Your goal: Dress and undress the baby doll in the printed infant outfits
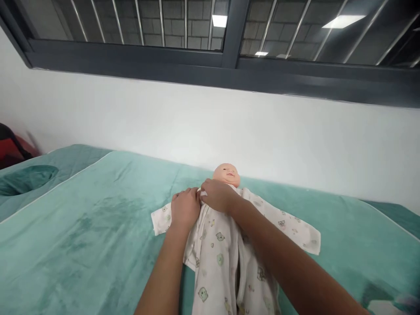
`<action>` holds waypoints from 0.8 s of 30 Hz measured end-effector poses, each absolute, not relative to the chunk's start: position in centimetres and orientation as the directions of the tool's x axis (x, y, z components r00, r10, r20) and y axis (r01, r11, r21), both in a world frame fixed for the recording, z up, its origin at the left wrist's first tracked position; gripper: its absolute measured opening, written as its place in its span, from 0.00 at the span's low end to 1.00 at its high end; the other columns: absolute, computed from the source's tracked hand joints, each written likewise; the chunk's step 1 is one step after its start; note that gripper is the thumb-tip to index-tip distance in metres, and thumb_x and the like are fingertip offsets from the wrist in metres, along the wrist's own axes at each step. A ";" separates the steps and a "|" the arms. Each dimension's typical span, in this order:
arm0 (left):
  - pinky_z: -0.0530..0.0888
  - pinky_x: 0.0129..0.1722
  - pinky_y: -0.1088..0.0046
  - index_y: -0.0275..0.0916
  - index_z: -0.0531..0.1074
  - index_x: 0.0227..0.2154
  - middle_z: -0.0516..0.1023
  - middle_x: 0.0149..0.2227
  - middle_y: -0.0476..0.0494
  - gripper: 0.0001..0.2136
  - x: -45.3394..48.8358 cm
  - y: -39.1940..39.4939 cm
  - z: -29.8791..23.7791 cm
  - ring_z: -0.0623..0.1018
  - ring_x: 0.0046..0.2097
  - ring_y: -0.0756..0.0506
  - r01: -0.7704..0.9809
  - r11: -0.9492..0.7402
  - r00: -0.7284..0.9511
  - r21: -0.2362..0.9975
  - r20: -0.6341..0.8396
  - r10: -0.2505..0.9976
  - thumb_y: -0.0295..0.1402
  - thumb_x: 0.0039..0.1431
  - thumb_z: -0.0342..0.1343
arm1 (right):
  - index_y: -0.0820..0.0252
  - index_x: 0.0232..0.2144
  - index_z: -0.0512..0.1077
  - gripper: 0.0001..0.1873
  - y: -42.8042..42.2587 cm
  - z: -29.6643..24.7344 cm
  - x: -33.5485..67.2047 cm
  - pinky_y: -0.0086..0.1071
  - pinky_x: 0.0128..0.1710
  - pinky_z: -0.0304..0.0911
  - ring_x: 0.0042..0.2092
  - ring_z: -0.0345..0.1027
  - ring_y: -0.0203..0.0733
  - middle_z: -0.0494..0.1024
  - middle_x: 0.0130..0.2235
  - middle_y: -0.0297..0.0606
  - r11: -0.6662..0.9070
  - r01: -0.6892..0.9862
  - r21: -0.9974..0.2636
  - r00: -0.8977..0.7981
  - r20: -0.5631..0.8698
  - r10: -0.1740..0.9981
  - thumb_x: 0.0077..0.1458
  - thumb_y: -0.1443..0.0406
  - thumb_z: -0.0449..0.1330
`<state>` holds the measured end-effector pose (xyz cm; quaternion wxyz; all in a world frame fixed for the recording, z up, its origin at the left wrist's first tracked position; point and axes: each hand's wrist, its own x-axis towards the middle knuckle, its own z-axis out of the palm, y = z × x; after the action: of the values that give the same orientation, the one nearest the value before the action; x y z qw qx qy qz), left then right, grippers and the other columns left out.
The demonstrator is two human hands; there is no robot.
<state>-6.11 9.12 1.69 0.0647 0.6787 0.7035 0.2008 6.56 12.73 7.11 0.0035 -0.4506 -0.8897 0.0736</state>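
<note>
While the fingers of the right hand (216, 194) pinch the collar of the romper (223, 253) and those of the left hand (185, 209) curl beside them, grip hidden, the hold seems best kept light, just under the doll (227, 174) chin, with the cloth smoothed flat on the teal bed (82, 227)

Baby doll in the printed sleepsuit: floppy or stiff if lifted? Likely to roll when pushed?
Sleepsuit probably floppy: its sleeves lie flat and creased on the teal blanket. Doll's head looks like hard, smooth plastic, so likely rigid. Rolling seems unlikely with sleeves spread wide.
</note>
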 end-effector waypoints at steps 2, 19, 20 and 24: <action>0.66 0.42 0.64 0.42 0.73 0.40 0.80 0.39 0.41 0.17 -6.7 9.2 1.9 0.78 0.43 0.40 0.927 0.067 -0.126 0.369 0.139 0.982 0.34 0.67 0.37 | 0.61 0.38 0.71 0.10 13.3 6.9 7.1 0.33 0.34 0.58 0.43 0.68 0.47 0.74 0.44 0.44 0.599 0.791 -0.125 -0.610 -0.078 0.788 0.53 0.64 0.55; 0.66 0.35 0.69 0.43 0.74 0.38 0.80 0.40 0.41 0.17 -9.4 8.9 2.1 0.78 0.42 0.41 0.885 0.139 -0.179 0.445 0.049 0.983 0.32 0.65 0.38 | 0.51 0.46 0.73 0.20 14.3 7.4 4.4 0.33 0.31 0.57 0.38 0.71 0.47 0.76 0.37 0.37 0.765 0.609 -0.209 -0.791 -0.228 0.567 0.51 0.52 0.60; 0.66 0.34 0.69 0.44 0.74 0.39 0.80 0.40 0.41 0.17 -9.6 8.9 2.3 0.78 0.42 0.41 0.879 0.136 -0.177 0.456 0.048 0.983 0.33 0.65 0.38 | 0.49 0.47 0.72 0.20 14.2 7.7 4.6 0.33 0.32 0.57 0.39 0.71 0.47 0.77 0.38 0.36 0.763 0.611 -0.211 -0.789 -0.235 0.567 0.53 0.53 0.59; 0.65 0.32 0.71 0.47 0.74 0.39 0.80 0.40 0.45 0.15 -10.5 8.4 3.2 0.77 0.40 0.42 0.850 0.148 -0.172 0.505 0.003 0.985 0.36 0.64 0.41 | 0.43 0.48 0.72 0.16 13.7 10.3 6.4 0.34 0.34 0.57 0.41 0.70 0.45 0.76 0.40 0.36 0.717 0.682 -0.148 -0.726 -0.262 0.636 0.59 0.54 0.53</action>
<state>-10.51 8.40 3.22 0.1674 0.6211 0.7387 0.2012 6.42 13.67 10.28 -0.0964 -0.3575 -0.9215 0.1175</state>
